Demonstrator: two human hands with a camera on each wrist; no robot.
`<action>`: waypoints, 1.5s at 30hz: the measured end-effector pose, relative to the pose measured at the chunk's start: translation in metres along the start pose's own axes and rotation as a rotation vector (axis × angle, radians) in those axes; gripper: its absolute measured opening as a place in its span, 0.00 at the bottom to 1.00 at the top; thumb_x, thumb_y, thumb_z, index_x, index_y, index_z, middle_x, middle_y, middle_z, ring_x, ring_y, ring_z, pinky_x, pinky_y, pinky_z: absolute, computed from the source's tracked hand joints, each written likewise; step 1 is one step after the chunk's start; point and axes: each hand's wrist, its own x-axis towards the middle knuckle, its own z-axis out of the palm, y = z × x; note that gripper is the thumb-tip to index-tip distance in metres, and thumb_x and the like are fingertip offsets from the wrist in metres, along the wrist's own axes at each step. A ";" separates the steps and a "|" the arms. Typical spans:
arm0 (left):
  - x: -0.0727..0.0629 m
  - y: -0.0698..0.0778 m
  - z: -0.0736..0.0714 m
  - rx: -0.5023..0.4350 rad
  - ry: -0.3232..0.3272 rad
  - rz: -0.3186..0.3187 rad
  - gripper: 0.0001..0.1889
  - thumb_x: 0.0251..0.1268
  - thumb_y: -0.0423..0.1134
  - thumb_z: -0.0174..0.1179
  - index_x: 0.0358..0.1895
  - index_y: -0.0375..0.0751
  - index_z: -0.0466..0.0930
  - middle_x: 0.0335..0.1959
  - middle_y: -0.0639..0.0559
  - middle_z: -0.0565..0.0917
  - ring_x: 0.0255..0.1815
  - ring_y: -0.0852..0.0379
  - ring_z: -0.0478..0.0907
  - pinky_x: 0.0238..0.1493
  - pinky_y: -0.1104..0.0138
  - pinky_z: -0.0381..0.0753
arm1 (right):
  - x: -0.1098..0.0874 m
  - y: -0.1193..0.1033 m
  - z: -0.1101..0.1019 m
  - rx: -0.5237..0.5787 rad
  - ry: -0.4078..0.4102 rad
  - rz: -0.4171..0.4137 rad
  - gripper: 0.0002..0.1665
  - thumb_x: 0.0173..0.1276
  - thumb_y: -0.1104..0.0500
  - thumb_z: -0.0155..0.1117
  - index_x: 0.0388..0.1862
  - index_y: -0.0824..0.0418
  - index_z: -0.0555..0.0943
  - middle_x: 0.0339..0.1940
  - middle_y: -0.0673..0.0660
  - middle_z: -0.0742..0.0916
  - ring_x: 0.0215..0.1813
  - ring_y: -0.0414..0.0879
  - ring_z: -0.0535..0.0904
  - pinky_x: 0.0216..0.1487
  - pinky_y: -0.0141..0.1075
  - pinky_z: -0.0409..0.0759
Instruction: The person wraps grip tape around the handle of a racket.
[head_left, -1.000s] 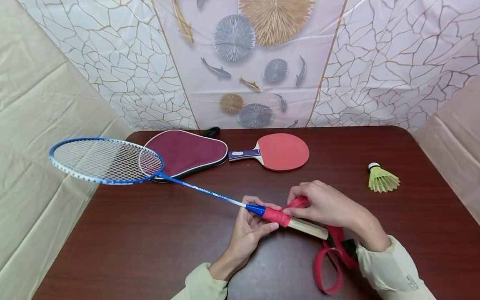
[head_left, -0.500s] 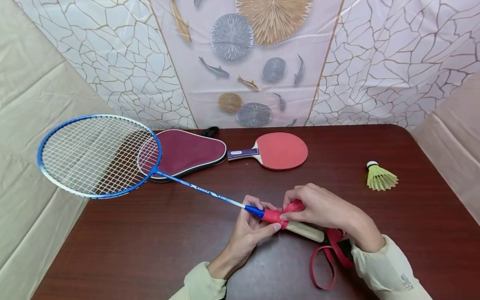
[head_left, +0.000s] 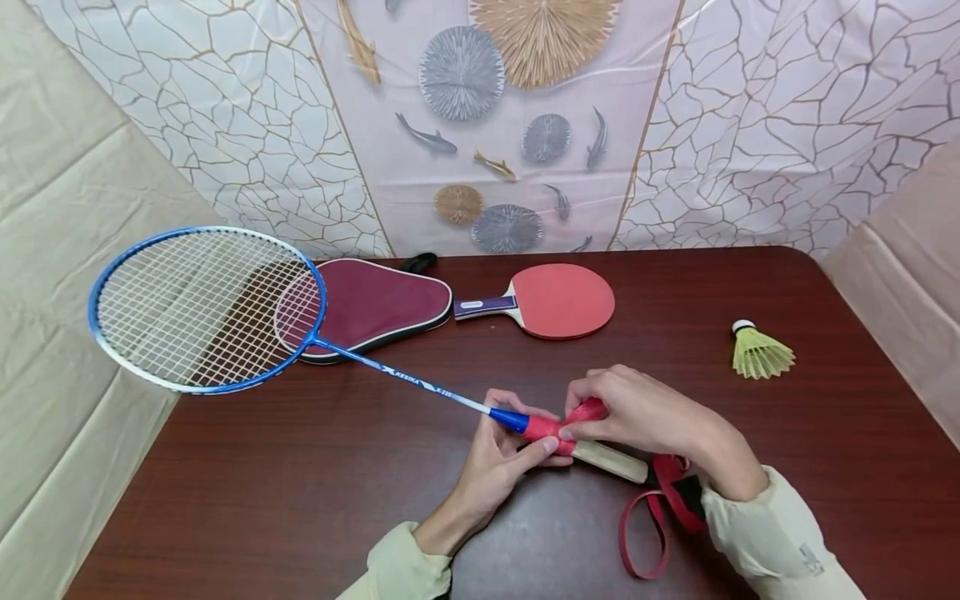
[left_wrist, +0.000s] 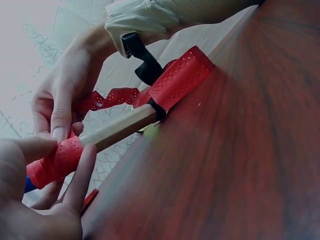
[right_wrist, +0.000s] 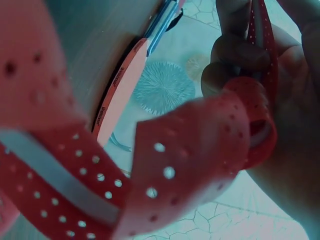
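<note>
My left hand [head_left: 491, 462] holds a blue and white badminton racket [head_left: 405, 379] near the top of its handle, thumb and fingers around the wrapped part. Red perforated grip tape [left_wrist: 182, 77] covers that upper part. Below it the wooden handle [head_left: 611, 462] is bare, ending in a dark butt. My right hand [head_left: 645, 417] pinches the tape right where it meets the wrapped turns. The tape's loose length twists past the butt and hangs in a loop under my right wrist. A black strip [left_wrist: 145, 62] sticks out beside the tape in the left wrist view.
On the dark wooden table [head_left: 300, 500], a maroon paddle case [head_left: 382, 300] and a red table tennis paddle [head_left: 566, 300] lie at the back. A yellow shuttlecock [head_left: 761, 352] lies at the right. Patterned cloth [head_left: 510, 175] hangs behind the table.
The racket head has tilted up so more of its face shows. My right hand has shifted slightly left with the tape. My left thumb and fingers have moved on the wrapped part.
</note>
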 end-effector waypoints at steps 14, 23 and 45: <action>0.002 0.000 0.002 0.032 -0.019 0.065 0.23 0.61 0.19 0.60 0.50 0.28 0.54 0.53 0.26 0.74 0.53 0.37 0.78 0.46 0.47 0.82 | -0.005 0.001 -0.009 0.020 0.073 -0.074 0.07 0.61 0.54 0.74 0.32 0.44 0.83 0.29 0.35 0.81 0.35 0.35 0.74 0.35 0.32 0.78; 0.000 0.001 0.003 0.075 -0.027 0.092 0.25 0.61 0.19 0.61 0.51 0.26 0.53 0.53 0.26 0.76 0.54 0.41 0.79 0.46 0.59 0.83 | -0.002 0.005 -0.004 0.014 0.029 -0.012 0.07 0.61 0.49 0.74 0.30 0.43 0.82 0.23 0.39 0.76 0.31 0.38 0.70 0.30 0.32 0.73; -0.001 -0.003 -0.002 0.065 0.035 0.071 0.23 0.56 0.17 0.64 0.49 0.25 0.60 0.49 0.18 0.73 0.50 0.41 0.80 0.45 0.53 0.83 | -0.003 0.008 -0.003 0.162 -0.115 0.070 0.10 0.65 0.43 0.69 0.34 0.45 0.81 0.21 0.42 0.78 0.25 0.37 0.72 0.27 0.31 0.73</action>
